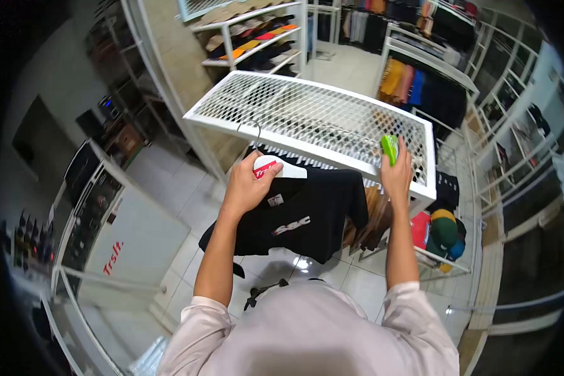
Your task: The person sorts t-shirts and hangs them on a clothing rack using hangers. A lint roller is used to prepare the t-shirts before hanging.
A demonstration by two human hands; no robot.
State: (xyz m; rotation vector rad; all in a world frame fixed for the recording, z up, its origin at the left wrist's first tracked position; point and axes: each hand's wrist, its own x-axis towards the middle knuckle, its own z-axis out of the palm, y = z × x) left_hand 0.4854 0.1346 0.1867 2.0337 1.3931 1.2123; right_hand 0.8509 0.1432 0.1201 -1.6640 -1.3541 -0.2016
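My left hand (247, 187) is closed on the white neck of a clothes hanger (292, 168), which carries a red label. From the hanger hangs a black T-shirt (307, 216) with a small pale tag at the collar and a light print on its front. The hanger's metal hook rises above the hand, in front of the mesh rack top. My right hand (396, 172) grips a small bright green object (390, 149) with a pale part, over the rack's right end. What kind of object it is I cannot make out.
A white rack with a mesh top (294, 94) stands before me, garments hanging below it. Caps (443, 233) sit on a low shelf at right. A shelf of caps (257, 47) and a clothes rack (413, 81) stand behind. A white counter (131, 244) is at left.
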